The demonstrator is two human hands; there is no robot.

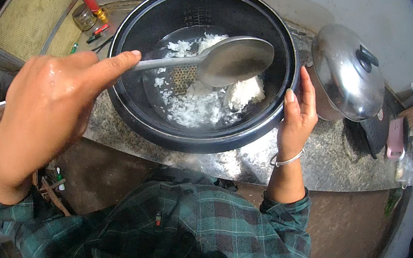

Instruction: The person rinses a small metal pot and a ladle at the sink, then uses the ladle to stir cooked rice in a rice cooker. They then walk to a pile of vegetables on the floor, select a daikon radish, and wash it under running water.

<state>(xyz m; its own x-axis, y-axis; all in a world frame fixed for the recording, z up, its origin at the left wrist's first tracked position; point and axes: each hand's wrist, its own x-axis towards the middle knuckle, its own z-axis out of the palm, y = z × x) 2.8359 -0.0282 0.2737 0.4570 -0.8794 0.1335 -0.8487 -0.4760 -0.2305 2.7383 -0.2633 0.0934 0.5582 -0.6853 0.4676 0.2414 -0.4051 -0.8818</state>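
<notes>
My left hand [59, 80] is closed around the handle of a large metal serving spoon [237, 62], its index finger stretched along the shaft. The spoon's bowl is over a black rice cooker inner pot [159, 15] with measuring marks on its inner wall. Loose white rice [194, 105] lies in what looks like water at the bottom, and a bigger clump of rice [246, 94] sits at the right, partly behind the spoon. My right hand [299, 114], with a silver bangle on the wrist, grips the pot's right rim, thumb on the edge and fingers along the outside.
Beneath the pot is a speckled stone countertop [344, 164]. Close on the right stands a pot with a domed metal lid [347, 69]. Beyond it are a pink-handled item [397, 138] and plastic bags [410, 169]. A glass jar [84, 18] and a mesh-panelled frame [35, 6] are at left.
</notes>
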